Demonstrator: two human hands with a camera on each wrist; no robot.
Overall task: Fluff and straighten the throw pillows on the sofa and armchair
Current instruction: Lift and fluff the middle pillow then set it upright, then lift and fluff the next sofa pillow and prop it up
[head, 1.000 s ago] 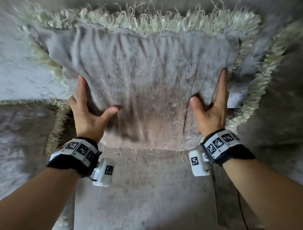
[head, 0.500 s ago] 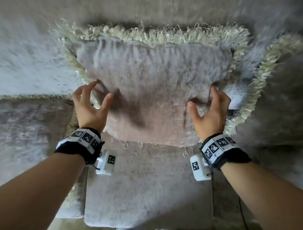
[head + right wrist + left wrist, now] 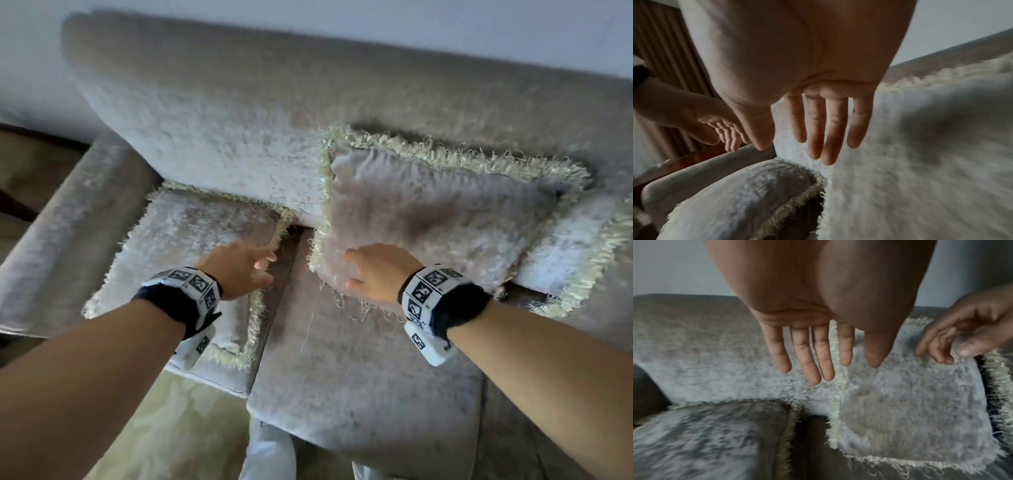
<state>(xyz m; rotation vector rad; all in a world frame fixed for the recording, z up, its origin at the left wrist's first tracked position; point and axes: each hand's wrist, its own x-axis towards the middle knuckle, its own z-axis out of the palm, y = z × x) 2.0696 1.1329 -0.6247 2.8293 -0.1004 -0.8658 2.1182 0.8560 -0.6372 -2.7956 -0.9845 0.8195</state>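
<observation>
Sofa [image 3: 212,137]: grey, plush.
Hands: left hand [image 3: 236,270] and right hand [image 3: 380,274] both released, fingers straight.
Tip: square the propped pillow [image 3: 428,219] upright, then plump the flat pillow [image 3: 191,246].

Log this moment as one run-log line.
left hand open, over flat pillow | right hand open, by propped pillow | third pillow behind | sofa

Sofa [image 3: 212,113] & pillows [image 3: 428,219]: matt plush velvety cloth w/ shaggy cream fringe.
</observation>
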